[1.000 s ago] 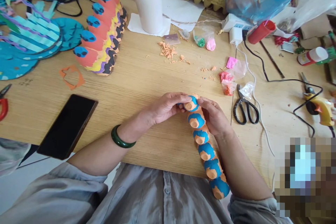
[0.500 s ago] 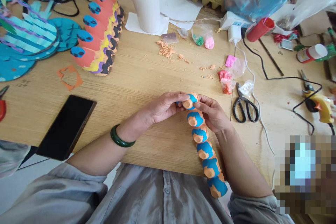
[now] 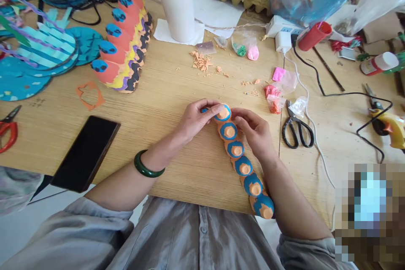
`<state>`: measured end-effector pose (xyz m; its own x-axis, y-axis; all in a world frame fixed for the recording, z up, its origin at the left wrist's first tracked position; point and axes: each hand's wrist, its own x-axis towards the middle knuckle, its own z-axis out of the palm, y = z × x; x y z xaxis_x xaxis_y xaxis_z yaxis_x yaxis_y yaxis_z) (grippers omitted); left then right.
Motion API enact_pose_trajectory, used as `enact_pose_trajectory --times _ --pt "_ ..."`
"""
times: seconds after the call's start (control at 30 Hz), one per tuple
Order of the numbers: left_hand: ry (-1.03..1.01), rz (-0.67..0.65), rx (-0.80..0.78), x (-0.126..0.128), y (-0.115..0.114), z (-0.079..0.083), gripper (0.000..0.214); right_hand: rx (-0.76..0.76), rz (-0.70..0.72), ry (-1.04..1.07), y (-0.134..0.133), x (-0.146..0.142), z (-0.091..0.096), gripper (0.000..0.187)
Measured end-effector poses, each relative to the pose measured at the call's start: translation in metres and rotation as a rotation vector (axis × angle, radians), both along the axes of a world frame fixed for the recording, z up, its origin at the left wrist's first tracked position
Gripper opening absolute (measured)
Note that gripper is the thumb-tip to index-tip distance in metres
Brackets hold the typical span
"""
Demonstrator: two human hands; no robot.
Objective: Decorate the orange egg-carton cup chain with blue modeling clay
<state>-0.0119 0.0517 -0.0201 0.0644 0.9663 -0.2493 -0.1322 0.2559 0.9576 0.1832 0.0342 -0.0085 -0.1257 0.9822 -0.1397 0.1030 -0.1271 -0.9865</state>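
A strip of egg-carton cups point(image 3: 236, 149), coated in orange and blue clay, runs from my hands down toward my body, its near end over the table edge. My left hand point(image 3: 198, 120) grips the far end, thumb on the last cup's side. A bit of blue clay point(image 3: 204, 110) shows between its fingers. My right hand point(image 3: 255, 130) is at the right side of that same end, thumb and forefinger bent together against its edge; the other fingertips are partly hidden. Each cup has a blue ring around a flat orange knob facing up.
A painted egg-carton piece point(image 3: 122, 46) and blue paper discs point(image 3: 60, 50) lie at left, near a phone point(image 3: 87, 152) and red scissors point(image 3: 9, 128). A white bottle point(image 3: 177, 8) stands behind orange scraps point(image 3: 201, 62). Black scissors point(image 3: 295, 128), cables and a glue gun point(image 3: 387, 126) lie right.
The strip has rolled so its orange knobs face up, and its near end has risen toward the table edge. My right thumb has come off the top of the last cup.
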Motion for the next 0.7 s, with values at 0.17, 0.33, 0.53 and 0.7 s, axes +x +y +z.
enact_pose_trajectory --times 0.17,0.33,0.53,0.7 --pt "0.009 0.076 0.014 -0.001 0.003 -0.003 0.030 0.108 0.060 -0.151 -0.002 -0.003 -0.004 0.025" --pt "-0.213 0.175 0.102 -0.002 0.005 0.002 0.028 0.178 0.019 -0.225 -0.004 -0.005 -0.008 0.019" --pt "-0.332 -0.054 0.165 0.005 -0.010 0.013 0.046 0.561 -0.143 -0.267 -0.010 -0.005 -0.002 0.018" --pt "-0.248 -0.182 0.187 0.006 -0.021 0.017 0.063 0.942 -0.118 -0.490 -0.013 -0.003 0.007 0.027"
